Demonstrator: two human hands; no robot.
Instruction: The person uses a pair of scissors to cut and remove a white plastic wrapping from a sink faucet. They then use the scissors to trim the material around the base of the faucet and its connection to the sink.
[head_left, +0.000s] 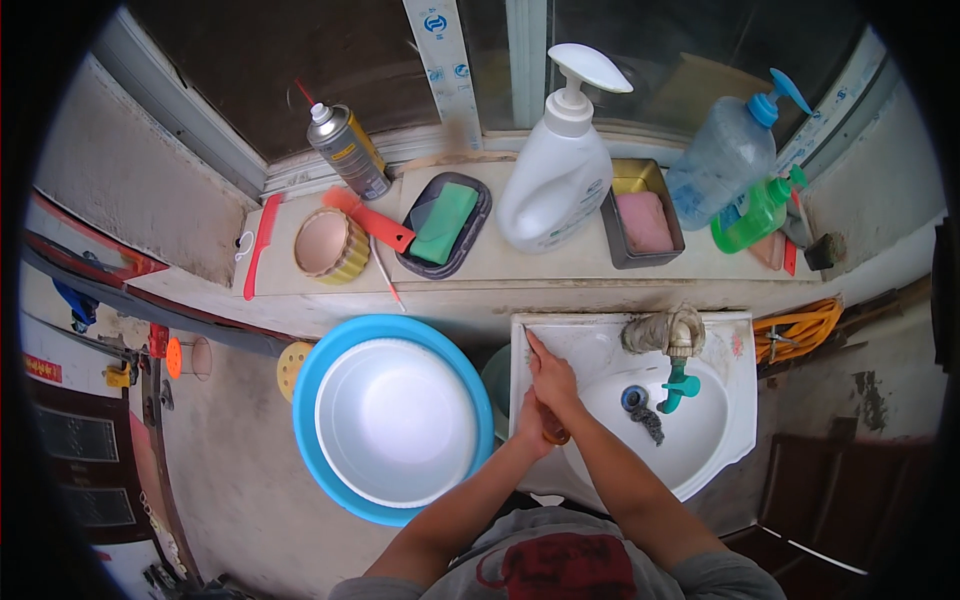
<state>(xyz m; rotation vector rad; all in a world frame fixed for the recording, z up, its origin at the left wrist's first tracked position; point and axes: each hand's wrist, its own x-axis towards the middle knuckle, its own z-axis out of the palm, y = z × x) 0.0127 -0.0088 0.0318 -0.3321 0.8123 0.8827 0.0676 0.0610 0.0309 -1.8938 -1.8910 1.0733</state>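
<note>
My right hand (553,378) lies flat over my left hand (532,425) at the sink's (735,420) left rim. Something small and orange (556,437) peeks out between them; whether either hand grips it, I can't tell

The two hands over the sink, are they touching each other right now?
Touching. The head view shows the right hand laid over the left hand above the left rim of the white sink, palms pressed together with no gap; something small and orange shows between them.

A white pump bottle (556,170) stands on the ledge (480,270) between a green soap in a black dish (445,224) and a pink soap in a grey tray (643,220). A spray can (348,152) stands further left (its red straw up). A white basin sits inside a blue one (392,420).
</note>
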